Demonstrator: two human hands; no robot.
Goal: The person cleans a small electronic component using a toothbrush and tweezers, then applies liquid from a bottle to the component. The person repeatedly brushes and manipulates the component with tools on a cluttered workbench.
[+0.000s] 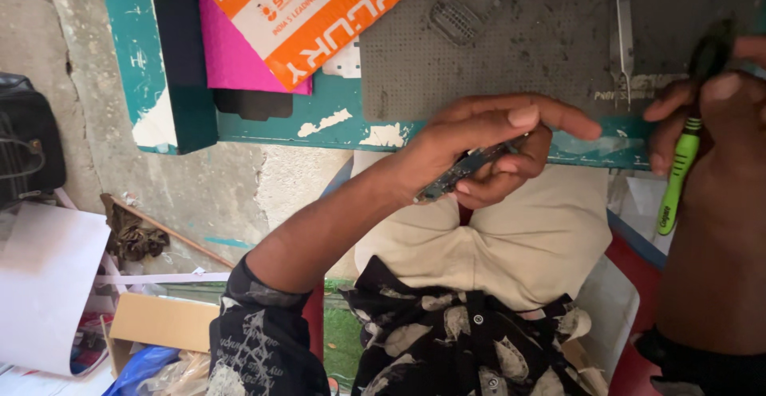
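Note:
My left hand (487, 144) is closed around a small dark circuit board (459, 174), holding it edge-on over my lap, just in front of the teal table edge (319, 128). My right hand (718, 100) grips a brush with a green handle (678, 172) at the right side of the view. The brush handle points down and its dark head sits up among my fingers. The two hands are apart, and the brush is not touching the board.
A grey perforated work mat (542, 53) lies on the table with metal tweezers (622, 29) on it. An orange package (319, 13) and a pink envelope (227, 53) lie at the left. On the floor are a black bag (28, 140), a cardboard box (159, 320) and white paper (44, 284).

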